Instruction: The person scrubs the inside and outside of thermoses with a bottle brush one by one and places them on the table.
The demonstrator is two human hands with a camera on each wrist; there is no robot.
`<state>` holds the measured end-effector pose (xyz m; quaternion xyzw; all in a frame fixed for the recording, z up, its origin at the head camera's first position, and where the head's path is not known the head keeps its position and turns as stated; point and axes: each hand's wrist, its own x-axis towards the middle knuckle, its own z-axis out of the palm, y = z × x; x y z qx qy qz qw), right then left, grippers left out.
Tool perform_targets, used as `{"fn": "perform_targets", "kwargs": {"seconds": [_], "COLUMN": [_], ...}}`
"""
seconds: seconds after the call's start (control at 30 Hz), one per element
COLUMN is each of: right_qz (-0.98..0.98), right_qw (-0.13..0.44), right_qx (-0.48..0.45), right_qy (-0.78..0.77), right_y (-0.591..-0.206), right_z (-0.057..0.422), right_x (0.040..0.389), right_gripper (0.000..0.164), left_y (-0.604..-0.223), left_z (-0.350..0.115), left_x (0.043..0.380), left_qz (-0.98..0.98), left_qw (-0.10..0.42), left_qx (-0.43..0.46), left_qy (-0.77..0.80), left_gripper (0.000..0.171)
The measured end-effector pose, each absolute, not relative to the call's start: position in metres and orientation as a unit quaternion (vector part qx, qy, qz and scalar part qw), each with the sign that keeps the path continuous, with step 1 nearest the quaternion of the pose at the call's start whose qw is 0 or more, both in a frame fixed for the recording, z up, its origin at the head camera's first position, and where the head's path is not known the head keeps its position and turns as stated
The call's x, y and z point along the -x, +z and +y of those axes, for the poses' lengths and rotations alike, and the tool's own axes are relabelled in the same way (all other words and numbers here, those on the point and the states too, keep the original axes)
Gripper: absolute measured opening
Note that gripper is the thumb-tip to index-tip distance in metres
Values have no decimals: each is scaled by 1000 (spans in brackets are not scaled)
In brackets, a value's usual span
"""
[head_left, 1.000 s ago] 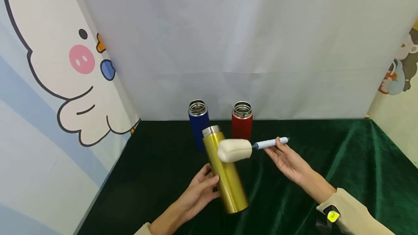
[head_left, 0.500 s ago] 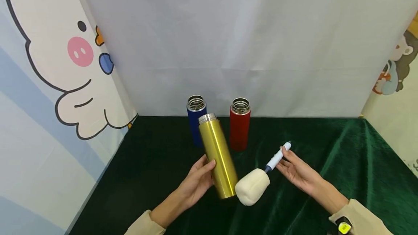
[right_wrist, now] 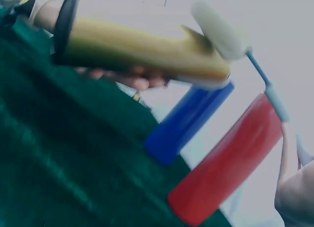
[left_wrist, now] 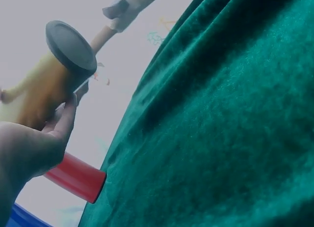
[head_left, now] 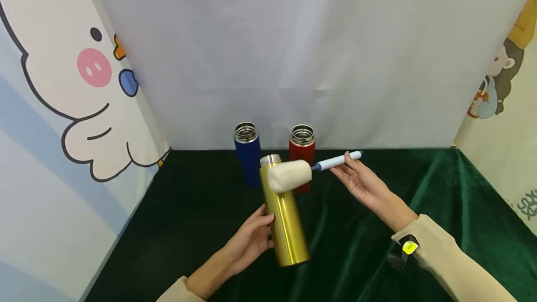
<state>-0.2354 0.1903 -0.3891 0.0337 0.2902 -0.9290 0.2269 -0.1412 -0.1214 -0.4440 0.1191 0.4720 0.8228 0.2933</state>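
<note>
A yellow metallic bottle [head_left: 288, 227] with a bare steel neck leans to the left above the cloth. My left hand [head_left: 251, 241] grips its side, thumb on the front and fingers behind. In the left wrist view the dark base of the bottle [left_wrist: 44, 89] shows. My right hand [head_left: 362, 183] pinches the pale blue handle of a bottle brush [head_left: 289, 176]. The cream sponge head overlaps the bottle's upper side in the head view. In the right wrist view the sponge brush [right_wrist: 221, 33] lies across the bottle's neck end, outside the mouth.
Behind stand two uncapped bottles, one blue [head_left: 249, 164] and one red [head_left: 303, 153]. Dark green velvet cloth [head_left: 377, 255] covers the table. A pale curtain [head_left: 285, 50] hangs along the back edge, with cartoon-printed panels at both sides.
The brush head swung down beside the bottle's base, then back up to its upper part. My right hand rose and moved left. The bottle shifted slightly down and stands a bit more upright.
</note>
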Motion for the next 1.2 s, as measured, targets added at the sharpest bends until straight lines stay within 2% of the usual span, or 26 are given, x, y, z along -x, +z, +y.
{"fn": "perform_targets", "kwargs": {"seconds": [0.13,0.2,0.33,0.4,0.6,0.8,1.0,1.2], "right_qz": [256,243,255,283,391,414,341,245], "right_qw": [211,213,252,280,327,310,282,239], "right_qx": [-53,-70,-79,-68,-32,-40,-60,-95], "right_qy": [-942,-944,-930,-915,-860,-855,-895,-935], "right_y": [-383,-386,-397,-403,-418,-417,-396,-379], "right_z": [184,187,197,204,220,217,197,186], "right_x": [234,230,221,217,209,219,236,238], "right_gripper": [32,33,15,8,20,16,8,32], "left_y": [-445,-446,-446,-445,-439,-439,-442,-444], "left_z": [-125,-125,-124,-123,-124,-124,-121,-119], "left_x": [137,137,138,140,142,141,137,132], "left_qz": [445,429,419,421,419,415,445,443], "left_qw": [298,300,287,272,244,255,267,281], "left_qx": [-115,-111,-107,-107,-113,-111,-115,-120], "left_qy": [837,845,855,859,867,866,847,843], "left_gripper": [48,44,37,40,55,48,51,60]}}
